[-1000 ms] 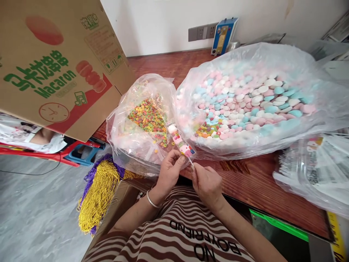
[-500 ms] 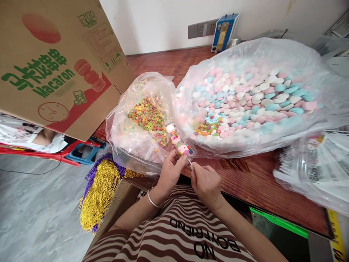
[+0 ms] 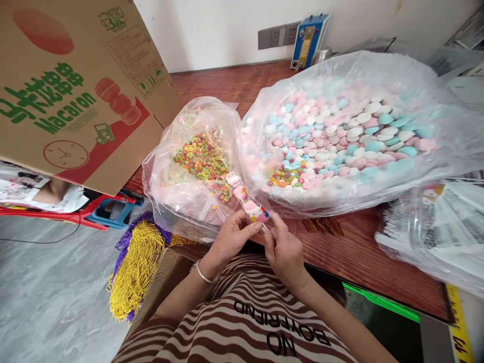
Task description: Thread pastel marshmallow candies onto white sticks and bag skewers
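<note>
Between my hands is a slim printed candy packet (image 3: 245, 197), its far end resting over a clear bag of candy rings. My left hand (image 3: 233, 236) pinches the packet's near end between thumb and fingers. Close beside it, my right hand (image 3: 285, 252) has thumb and forefinger at the same end, around a thin white stick-like piece partly hidden by the fingers. Small ring candies (image 3: 204, 157) in yellow, green, orange and red lie in the left bag (image 3: 159, 166). Pink, white and blue round candies (image 3: 355, 133) fill the larger bag (image 3: 333, 201) to the right.
A tall cardboard carton (image 3: 124, 166) stands at the left. Gold and purple bead strings (image 3: 139, 267) hang below it. Plastic packaging (image 3: 434, 232) lies on the right of the wooden table (image 3: 370, 252). A blue device (image 3: 308, 43) stands by the wall. Another person's arm (image 3: 55, 190) shows at far left.
My right hand has moved up against the packet's near end, its forefinger now raised beside it. The packet has turned slightly and come a little nearer. The whole view has shifted slightly.
</note>
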The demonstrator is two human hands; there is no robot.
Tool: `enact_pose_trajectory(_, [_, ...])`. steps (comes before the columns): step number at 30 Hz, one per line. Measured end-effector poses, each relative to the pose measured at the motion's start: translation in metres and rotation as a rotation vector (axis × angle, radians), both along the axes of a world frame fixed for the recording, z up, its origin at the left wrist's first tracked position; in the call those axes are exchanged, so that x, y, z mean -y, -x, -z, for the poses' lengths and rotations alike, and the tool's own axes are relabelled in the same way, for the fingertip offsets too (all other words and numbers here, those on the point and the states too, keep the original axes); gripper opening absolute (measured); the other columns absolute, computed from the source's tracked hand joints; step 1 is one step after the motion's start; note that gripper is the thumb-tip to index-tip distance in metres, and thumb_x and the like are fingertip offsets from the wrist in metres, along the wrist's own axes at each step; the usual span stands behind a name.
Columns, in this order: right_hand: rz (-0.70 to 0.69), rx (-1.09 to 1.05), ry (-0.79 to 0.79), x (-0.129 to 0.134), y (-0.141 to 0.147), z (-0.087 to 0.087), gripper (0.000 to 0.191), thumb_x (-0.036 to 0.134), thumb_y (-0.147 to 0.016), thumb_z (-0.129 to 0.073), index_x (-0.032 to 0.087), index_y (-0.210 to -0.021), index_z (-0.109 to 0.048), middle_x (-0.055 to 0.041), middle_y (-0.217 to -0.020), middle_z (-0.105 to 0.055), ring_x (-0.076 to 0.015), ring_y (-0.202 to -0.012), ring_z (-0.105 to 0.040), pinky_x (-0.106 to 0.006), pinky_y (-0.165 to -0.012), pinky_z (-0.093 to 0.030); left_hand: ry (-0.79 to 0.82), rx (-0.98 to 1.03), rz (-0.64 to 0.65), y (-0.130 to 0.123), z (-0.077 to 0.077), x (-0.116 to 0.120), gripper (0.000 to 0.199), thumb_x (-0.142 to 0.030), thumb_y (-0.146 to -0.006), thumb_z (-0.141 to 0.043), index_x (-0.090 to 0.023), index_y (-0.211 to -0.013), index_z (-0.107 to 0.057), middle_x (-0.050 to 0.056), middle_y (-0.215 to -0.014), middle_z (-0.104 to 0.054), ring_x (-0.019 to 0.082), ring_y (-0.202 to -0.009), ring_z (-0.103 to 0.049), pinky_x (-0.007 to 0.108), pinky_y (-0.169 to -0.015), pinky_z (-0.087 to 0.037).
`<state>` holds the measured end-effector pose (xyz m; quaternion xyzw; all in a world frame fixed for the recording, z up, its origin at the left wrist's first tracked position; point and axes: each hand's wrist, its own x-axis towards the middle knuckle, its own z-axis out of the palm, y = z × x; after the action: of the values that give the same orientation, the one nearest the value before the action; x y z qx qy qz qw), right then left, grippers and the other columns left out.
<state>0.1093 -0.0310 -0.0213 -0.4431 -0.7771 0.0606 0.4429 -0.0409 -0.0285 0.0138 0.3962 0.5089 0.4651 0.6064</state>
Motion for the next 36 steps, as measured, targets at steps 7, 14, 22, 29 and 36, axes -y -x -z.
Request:
enact_pose_trajectory(7, [-0.213,0.045,0.057,-0.004,-0.005,-0.001,0.062,0.021,-0.107,-0.038,0.008,-0.164,-0.019,-0.0187,-0.109,-0.079,-0.0225,-0.071,-0.075,-0.03,-0.063,-0.059,-0.044,-0.042,0.065,0.005,-0.006,0.001,0.029,-0.044,-0.081,-0.079,-0.016,-0.089,-0.073,0.002,-0.079,-0.068,0.016,-0.074,-0.058,0.028,-0.073,-0.049])
enact_pose_trajectory(14, [-0.341,-0.047,0.16,-0.008,-0.009,-0.007,0.055,0.019,-0.106,-0.039,0.015,-0.161,-0.034,-0.0098,-0.095,-0.08,-0.0208,-0.075,-0.075,-0.03,-0.072,-0.061,-0.083,0.002,0.076,0.008,-0.005,0.005,0.031,-0.046,-0.081,-0.079,-0.017,-0.093,-0.075,0.003,-0.079,-0.069,0.017,-0.073,-0.061,0.028,-0.071,-0.05])
enact_pose_trajectory(22, [-0.294,-0.016,-0.018,-0.013,-0.012,-0.008,0.055,0.011,-0.102,-0.043,0.013,-0.157,-0.044,-0.011,-0.096,-0.081,-0.0168,-0.069,-0.07,-0.029,-0.072,-0.059,-0.026,0.164,-0.172,0.001,0.004,0.004,0.031,-0.043,-0.077,-0.085,-0.016,-0.09,-0.077,0.001,-0.077,-0.07,0.011,-0.069,-0.058,0.025,-0.074,-0.048])
enact_pose_trajectory(29, [-0.467,-0.267,0.435,-0.006,-0.017,-0.014,0.042,0.025,-0.106,-0.042,0.02,-0.143,-0.06,-0.0027,-0.075,-0.075,-0.0156,-0.063,-0.069,-0.026,-0.062,-0.056,0.138,0.449,-0.23,-0.003,0.023,-0.008,0.046,-0.041,-0.047,-0.101,-0.016,-0.073,-0.072,0.0,-0.068,-0.069,0.012,-0.063,-0.061,0.026,-0.066,-0.053])
enact_pose_trajectory(36, [-0.555,-0.688,0.895,-0.005,-0.011,-0.008,0.039,0.04,-0.108,-0.04,0.019,-0.129,-0.065,0.0119,-0.046,-0.037,-0.0111,-0.038,-0.042,-0.028,-0.053,-0.051,0.11,0.463,-0.234,-0.012,0.031,-0.015,0.045,-0.042,-0.048,-0.1,-0.017,-0.074,-0.073,-0.001,-0.064,-0.066,0.012,-0.058,-0.059,0.027,-0.059,-0.053])
